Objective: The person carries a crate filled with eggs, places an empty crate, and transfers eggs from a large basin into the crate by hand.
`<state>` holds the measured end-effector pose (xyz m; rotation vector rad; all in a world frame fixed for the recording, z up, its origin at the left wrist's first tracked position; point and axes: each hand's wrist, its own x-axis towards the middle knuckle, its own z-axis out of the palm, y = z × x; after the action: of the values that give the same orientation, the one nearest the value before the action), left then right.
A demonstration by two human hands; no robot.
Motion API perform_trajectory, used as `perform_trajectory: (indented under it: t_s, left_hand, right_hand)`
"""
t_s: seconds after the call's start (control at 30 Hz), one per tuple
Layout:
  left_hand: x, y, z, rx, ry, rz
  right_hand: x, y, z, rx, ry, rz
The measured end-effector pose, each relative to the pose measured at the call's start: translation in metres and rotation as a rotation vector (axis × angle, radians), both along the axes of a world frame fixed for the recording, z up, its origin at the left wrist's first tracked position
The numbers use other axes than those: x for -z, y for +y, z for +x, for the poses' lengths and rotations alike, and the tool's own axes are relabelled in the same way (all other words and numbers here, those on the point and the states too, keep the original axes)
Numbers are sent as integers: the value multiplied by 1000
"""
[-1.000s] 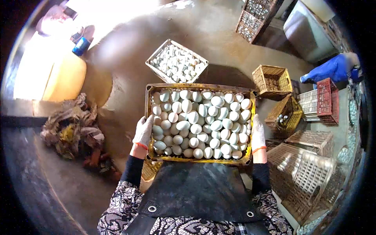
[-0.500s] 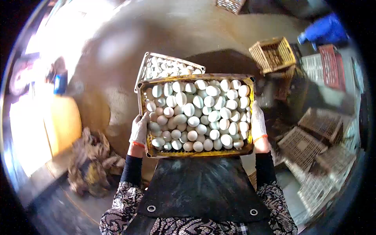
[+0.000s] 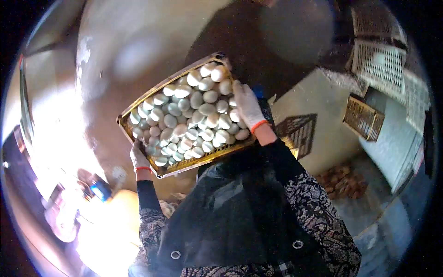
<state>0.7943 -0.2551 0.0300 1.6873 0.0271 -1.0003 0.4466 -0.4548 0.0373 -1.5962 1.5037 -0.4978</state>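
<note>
A yellow plastic crate [image 3: 203, 162] full of pale eggs [image 3: 195, 99] is held up in front of my dark apron, tilted so that its right end is higher in view. My left hand [image 3: 138, 156], in a white glove with an orange cuff, grips the crate's lower left end. On the right end, my right hand [image 3: 248, 105], gloved the same way, is closed on the rim. The fingers of both hands are partly hidden behind the crate walls. White and bluish eggs lie heaped in several layers inside.
White slatted crates [image 3: 378, 64] stack up at the upper right, with a brown crate [image 3: 363, 118] below them. Another slatted crate [image 3: 297, 134] sits right of my arm. A reddish-brown heap [image 3: 341, 181] lies on the floor. A bright yellow container [image 3: 115, 221] stands lower left.
My view and body have turned, and the egg crate has gone from level to tilted, shifting left in view. The second egg crate behind it is out of sight. Both hands keep their hold.
</note>
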Motion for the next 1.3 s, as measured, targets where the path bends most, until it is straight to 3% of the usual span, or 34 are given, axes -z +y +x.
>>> perform_trajectory:
  t_s: [0.07, 0.1, 0.13, 0.2, 0.3, 0.53, 0.73, 0.8, 0.87, 0.93, 1.07, 1.1, 1.2, 1.3]
  left_hand:
    - [-2, -5, -3, 49, 49, 114]
    - [3, 0, 4, 33, 103, 74]
    - [6, -2, 3, 60, 98, 88]
    - [10, -2, 7, 6, 65, 86]
    - [17, 2, 13, 82, 70, 118]
    - [17, 3, 18, 89, 160, 104]
    - [8, 0, 34, 140, 95, 133]
    - [17, 0, 43, 149, 61, 198]
    - [-6, -17, 17, 128, 55, 102]
    - [-11, -22, 10, 140, -282, 167]
    - [-1, -16, 25, 168, -146, 111]
    - [-6, -24, 21, 121, -125, 146]
    - [-16, -21, 14, 165, -101, 116]
    - [-15, -26, 17, 186, -215, 203]
  right_hand:
    - [14, 1, -6, -224, 302, -177]
    - [1, -1, -1, -4, 41, 20]
    - [-4, -1, -1, -166, 279, -109]
    - [-19, -9, 5, 184, -14, 252]
    - [-35, -11, 1, 256, -2, 315]
    - [-46, -16, -3, 133, 12, 169]
    - [-42, -19, 5, 273, -20, 363]
    - [-42, -16, 1, 122, 112, 172]
    - [-16, -18, 6, 13, 191, 183]
    - [-25, -18, 6, -16, 203, 250]
    - [-68, -24, -5, -26, 118, 220]
    - [-67, -27, 1, 6, 147, 32]
    - [-67, -25, 1, 221, -9, 280]
    - [-69, -19, 3, 273, -20, 290]
